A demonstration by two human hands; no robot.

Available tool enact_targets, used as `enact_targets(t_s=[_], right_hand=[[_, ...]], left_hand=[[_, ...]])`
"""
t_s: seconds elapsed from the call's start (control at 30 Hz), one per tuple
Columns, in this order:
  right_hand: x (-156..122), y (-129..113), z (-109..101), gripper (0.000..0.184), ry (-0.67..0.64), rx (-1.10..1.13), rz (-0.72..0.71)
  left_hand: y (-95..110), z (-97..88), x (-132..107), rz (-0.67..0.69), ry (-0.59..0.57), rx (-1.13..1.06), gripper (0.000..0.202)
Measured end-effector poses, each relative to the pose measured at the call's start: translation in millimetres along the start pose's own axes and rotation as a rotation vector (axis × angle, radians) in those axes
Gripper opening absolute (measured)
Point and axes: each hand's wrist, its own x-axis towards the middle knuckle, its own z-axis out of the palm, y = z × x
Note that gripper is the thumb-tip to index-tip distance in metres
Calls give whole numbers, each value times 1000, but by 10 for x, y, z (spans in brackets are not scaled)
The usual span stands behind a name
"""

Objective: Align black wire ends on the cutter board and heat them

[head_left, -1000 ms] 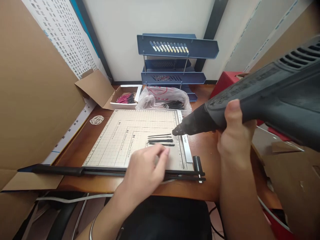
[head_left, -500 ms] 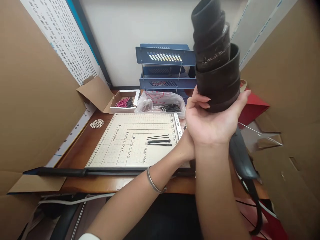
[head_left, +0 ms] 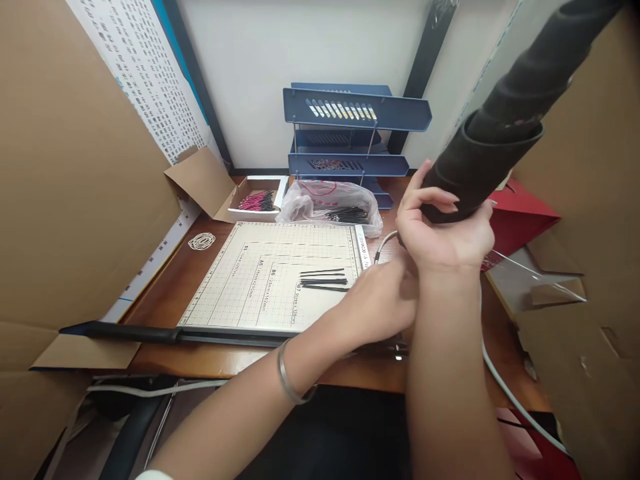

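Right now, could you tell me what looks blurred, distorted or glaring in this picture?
Head view: the black tool in the right hand sits close to the lens, soft and oversized; the cutting mat and its black strips are sharp; light is even, with no strong glare.

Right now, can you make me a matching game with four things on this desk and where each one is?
1. heat gun
2. rubber bands
3. pink sticks
4. black strips

A. on the grid of the paper cutter
B. in the white box
C. on the bare desk, left of the cutter
D. held in the right hand

Pairs: 1-D, 2-C, 3-B, 4-A.
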Motion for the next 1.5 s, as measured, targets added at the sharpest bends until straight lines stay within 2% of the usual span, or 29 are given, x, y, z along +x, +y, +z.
enact_targets(t_s=[0.03,0.13,0.2,0.27,0.4,0.47,0.53,0.67,0.83,0.9,1.0,1.13,1.2,1.3,1.4,1.5], right_hand=[[52,-57,-12,49,24,-50,-42],[208,-191,-64,64,118,-238,-201],[293,-255,-108,72,168,-306,-265],[357,-312,-151,73,183,-342,-303],[441,-417,-218,76,206,-355,-327],[462,-455,-243,75,198,-344,-325],[465,-475,-269,74,186,-339,-314],[415,-469,-311,80,178,-396,-257],[251,-368,-314,81,173,-554,-213],[128,-272,-354,72,203,-790,-207],[-146,-92,-530,50,202,-1343,-164],[-558,42,-916,31,72,-2315,-353],[-698,31,-1100,20,-12,-2696,-493],[-774,-17,-1301,20,-14,-2980,-634],[-749,-34,-1400,29,-45,-3068,-708],[-720,-27,-1424,31,-84,-3093,-715]], left_hand=[[15,-86,-141,-63,15,123,15],[-16,-372,-509,-65,116,364,14],[-86,-573,-664,-101,172,484,12],[-160,-757,-745,-155,191,601,14],[-242,-984,-782,-303,99,750,39],[-265,-1016,-773,-347,65,792,47],[-293,-1015,-754,-362,44,821,46],[-338,-978,-706,-346,9,828,34],[-309,-841,-688,-356,36,872,20],[-295,-738,-698,-381,86,929,21],[-293,-567,-720,-424,212,1004,24],[-300,-437,-763,-456,311,975,28],[-304,-440,-795,-460,333,938,30],[-325,-490,-843,-446,339,880,32],[-357,-532,-873,-421,332,830,31],[-382,-535,-882,-418,340,808,29]])
